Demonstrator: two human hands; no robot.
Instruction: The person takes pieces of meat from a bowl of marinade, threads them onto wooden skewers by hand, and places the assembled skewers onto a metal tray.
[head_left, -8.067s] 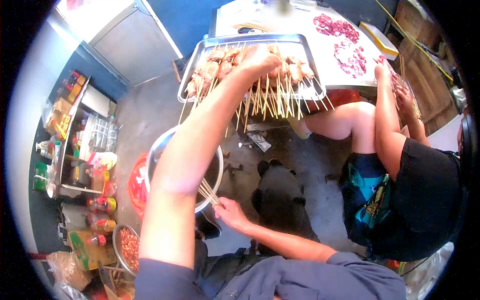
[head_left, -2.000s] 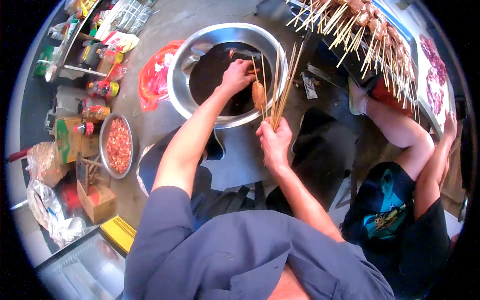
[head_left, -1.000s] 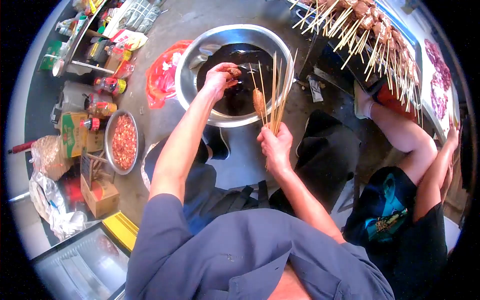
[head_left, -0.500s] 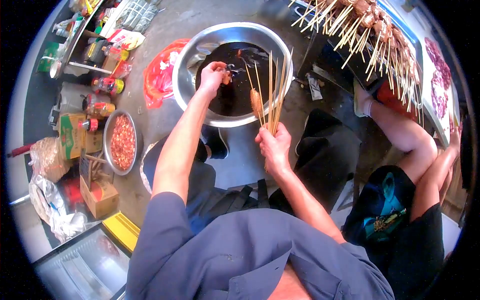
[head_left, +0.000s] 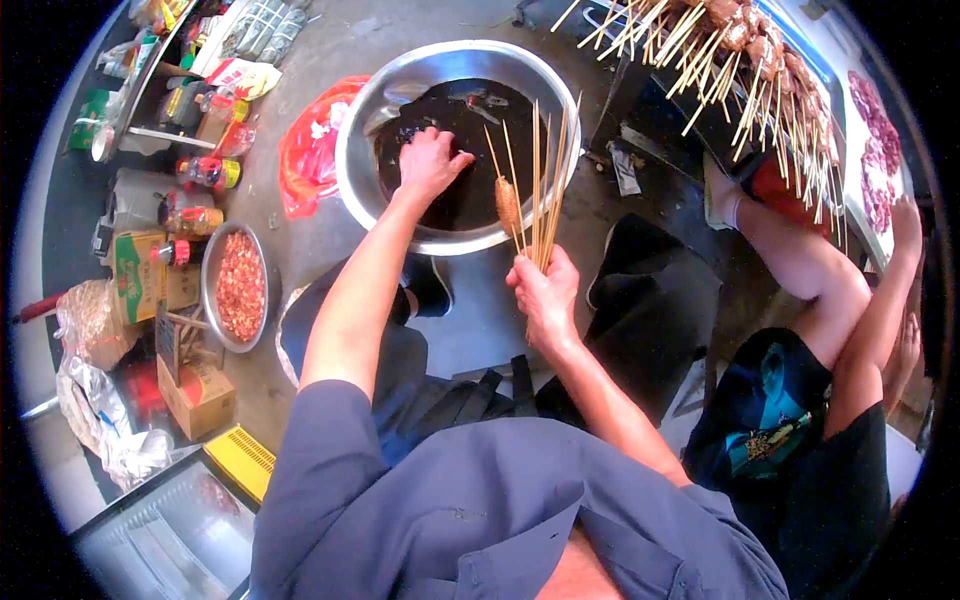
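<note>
A large metal basin (head_left: 357,196) of dark liquid (head_left: 465,112) stands on the floor in front of me. My left hand (head_left: 432,165) is over the liquid inside it, thumb apart from the fingers; the fingertips look partly dipped. Pale bits float near the basin's far side. My right hand (head_left: 545,290) is closed round a bundle of wooden skewers (head_left: 545,205), points upward, at the basin's near right rim. One skewer carries a brown ridged food piece (head_left: 508,206); the others in the bundle look bare.
On the left are a bowl of chopped red food (head_left: 241,285), bottles (head_left: 208,172) and boxes (head_left: 198,395). A red plastic bag (head_left: 308,165) lies beside the basin. Many loaded skewers (head_left: 745,50) hang over a table edge at upper right. Another person's leg (head_left: 795,235) is at right.
My left hand has moved slightly lower in the picture and its thumb has spread; the dark piece at its fingers no longer shows. My right hand still holds the skewers. The other person's hand has shifted.
</note>
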